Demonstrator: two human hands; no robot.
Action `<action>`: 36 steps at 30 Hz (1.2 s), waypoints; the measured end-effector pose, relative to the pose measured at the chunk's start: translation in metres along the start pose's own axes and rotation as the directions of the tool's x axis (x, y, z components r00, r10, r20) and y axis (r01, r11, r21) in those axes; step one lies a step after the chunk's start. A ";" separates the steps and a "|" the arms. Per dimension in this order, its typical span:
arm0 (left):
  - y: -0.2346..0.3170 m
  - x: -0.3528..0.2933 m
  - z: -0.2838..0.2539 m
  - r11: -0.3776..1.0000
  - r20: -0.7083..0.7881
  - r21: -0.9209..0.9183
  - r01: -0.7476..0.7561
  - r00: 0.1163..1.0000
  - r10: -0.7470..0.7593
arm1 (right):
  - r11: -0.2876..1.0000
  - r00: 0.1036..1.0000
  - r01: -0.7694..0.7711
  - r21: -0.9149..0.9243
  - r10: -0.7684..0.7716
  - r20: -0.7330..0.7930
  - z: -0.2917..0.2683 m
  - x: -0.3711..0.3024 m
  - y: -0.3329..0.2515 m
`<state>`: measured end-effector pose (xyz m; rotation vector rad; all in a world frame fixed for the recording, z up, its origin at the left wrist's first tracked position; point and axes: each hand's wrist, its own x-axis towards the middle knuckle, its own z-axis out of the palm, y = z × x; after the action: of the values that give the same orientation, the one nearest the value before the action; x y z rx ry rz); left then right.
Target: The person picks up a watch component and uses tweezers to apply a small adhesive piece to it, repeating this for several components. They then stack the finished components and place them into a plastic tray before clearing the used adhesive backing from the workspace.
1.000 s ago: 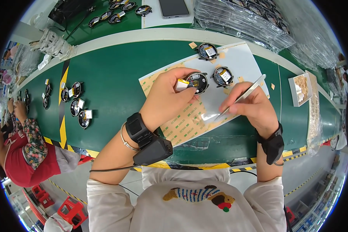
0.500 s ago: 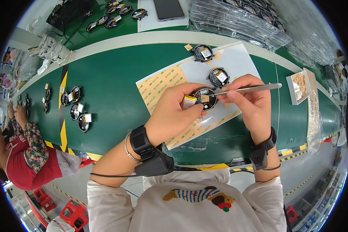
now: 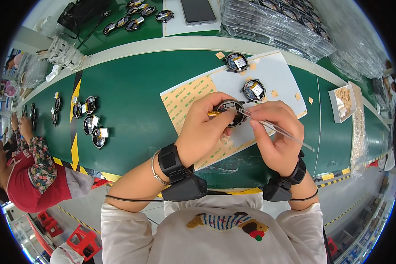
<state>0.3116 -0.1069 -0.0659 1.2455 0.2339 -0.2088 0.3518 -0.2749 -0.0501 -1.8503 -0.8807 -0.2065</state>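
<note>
My left hand [image 3: 204,127] is closed around a round black watch case [image 3: 239,118], its thumb lying across the inside. A yellow-edged battery [image 3: 213,113] sticks out by the fingers, mostly covered by them. In my right hand [image 3: 277,134] is a pair of metal tweezers [image 3: 290,137], gripped between thumb and fingers. Its tips reach the case's right side close to my left thumb; whether they pinch anything is too small to tell. Just beyond the hands, another open watch case [image 3: 254,89] with a white-labelled battery lies on a sheet of paper [image 3: 233,81].
Another watch case [image 3: 236,62] lies at the sheet's far edge, with small tan pads [image 3: 274,93] around. Several cases [image 3: 99,137] sit left, near striped tape [image 3: 75,127]. A white box [image 3: 342,103] stands right; plastic trays [image 3: 273,28] and a phone [image 3: 198,11] are behind. A co-worker sits left.
My right hand has lowered, and the tweezers have swung from nearly level to sloping down rightward. My left thumb has moved further over the case, covering the tan pad seen inside earlier.
</note>
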 end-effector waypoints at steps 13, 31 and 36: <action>0.007 -0.003 -0.006 0.977 0.187 -0.200 0.078 0.982 -0.041 | 0.581 0.896 -0.429 0.691 0.369 0.246 -0.017 0.008 0.025; 0.006 -0.005 -0.004 0.982 0.101 -0.185 0.046 0.994 -0.028 | 0.990 0.994 -0.067 0.121 0.056 0.092 -0.008 0.002 0.005; 0.006 -0.003 -0.006 0.980 0.169 -0.180 0.081 0.984 -0.051 | 0.750 0.901 -0.419 0.513 0.413 0.132 -0.009 0.004 0.004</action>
<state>0.3096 -0.0988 -0.0613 1.0300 0.1495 -0.3380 0.3591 -0.2811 -0.0469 -1.4650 -0.4396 0.3086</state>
